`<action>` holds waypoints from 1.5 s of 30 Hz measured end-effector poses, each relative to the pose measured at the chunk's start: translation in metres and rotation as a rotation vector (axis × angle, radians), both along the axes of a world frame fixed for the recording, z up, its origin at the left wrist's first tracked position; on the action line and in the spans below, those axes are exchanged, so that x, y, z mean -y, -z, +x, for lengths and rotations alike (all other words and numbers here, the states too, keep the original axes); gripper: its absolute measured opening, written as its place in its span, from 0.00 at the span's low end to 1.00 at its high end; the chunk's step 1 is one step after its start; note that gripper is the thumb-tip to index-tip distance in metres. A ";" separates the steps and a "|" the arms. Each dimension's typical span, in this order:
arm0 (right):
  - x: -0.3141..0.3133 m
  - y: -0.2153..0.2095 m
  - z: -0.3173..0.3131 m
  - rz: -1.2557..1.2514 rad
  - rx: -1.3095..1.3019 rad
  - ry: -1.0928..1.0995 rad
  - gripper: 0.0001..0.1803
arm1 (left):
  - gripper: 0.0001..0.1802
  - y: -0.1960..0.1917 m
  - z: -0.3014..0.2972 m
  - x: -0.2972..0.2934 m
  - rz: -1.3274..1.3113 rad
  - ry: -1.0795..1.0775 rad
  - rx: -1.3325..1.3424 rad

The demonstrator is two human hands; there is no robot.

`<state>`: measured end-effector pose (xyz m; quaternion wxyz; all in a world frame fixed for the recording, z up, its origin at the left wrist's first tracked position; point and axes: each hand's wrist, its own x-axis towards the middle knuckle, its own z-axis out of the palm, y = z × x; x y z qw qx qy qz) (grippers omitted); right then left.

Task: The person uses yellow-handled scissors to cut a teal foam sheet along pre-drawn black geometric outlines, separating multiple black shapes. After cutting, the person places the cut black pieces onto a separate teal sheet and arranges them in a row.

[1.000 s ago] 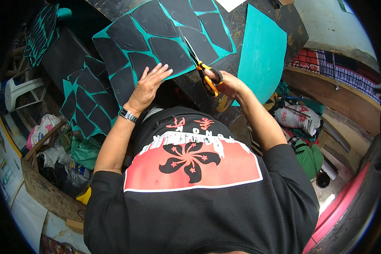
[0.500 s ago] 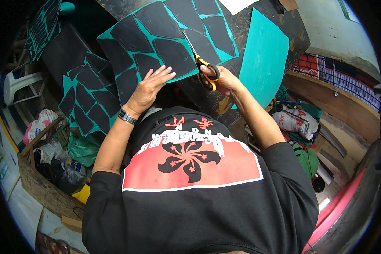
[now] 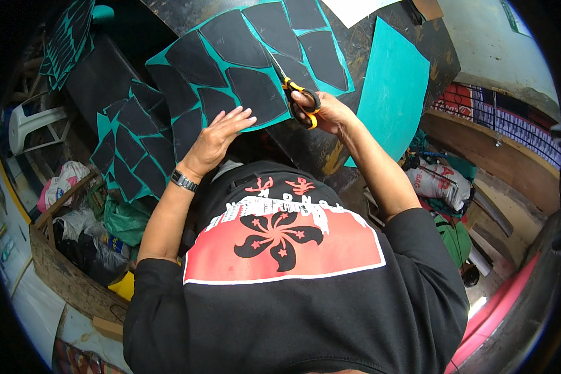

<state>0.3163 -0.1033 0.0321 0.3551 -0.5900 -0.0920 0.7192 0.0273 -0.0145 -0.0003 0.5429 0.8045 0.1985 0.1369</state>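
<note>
1. The black-panelled teal sheet [image 3: 255, 93], the landmark here, lies partly on a dark tabletop [image 3: 439, 59]; its top edge is cut off by the frame.
2. At its near edge, the left hand [image 3: 217, 140] lies back up, fingers extended and close together. The thumb is hidden, so I cannot tell whether it pinches the sheet from below. A metal-banded wristwatch [image 3: 184, 181] circles that wrist.
3. At the sheet's near right part, the right hand [image 3: 330, 114] is closed around the black-and-yellow handles of a pair of scissors [image 3: 288, 84]. One blade shows against the sheet, pointing away from the person; how far the blades are parted is hard to make out.
4. Right of the sheet is a plain teal sheet [image 3: 393, 93], its near end partly behind the right forearm.
5. Beyond the sheet, a white sheet [image 3: 358, 9] is cut off by the frame.
6. Left of the sheet hangs a smaller panelled piece [image 3: 131, 137], partly covered by it. Farther left stands a white plastic seat [image 3: 37, 124], its full form unclear.
</note>
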 end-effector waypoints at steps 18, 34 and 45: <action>-0.051 0.024 0.015 0.065 0.050 -0.104 0.26 | 0.20 -0.013 -0.008 -0.010 0.001 0.020 0.025; -0.119 0.028 0.003 0.010 -0.080 0.036 0.27 | 0.19 -0.022 -0.007 -0.014 0.018 0.065 0.017; -0.127 0.033 0.002 0.066 -0.090 -0.027 0.25 | 0.19 -0.023 -0.005 -0.010 0.045 0.022 -0.008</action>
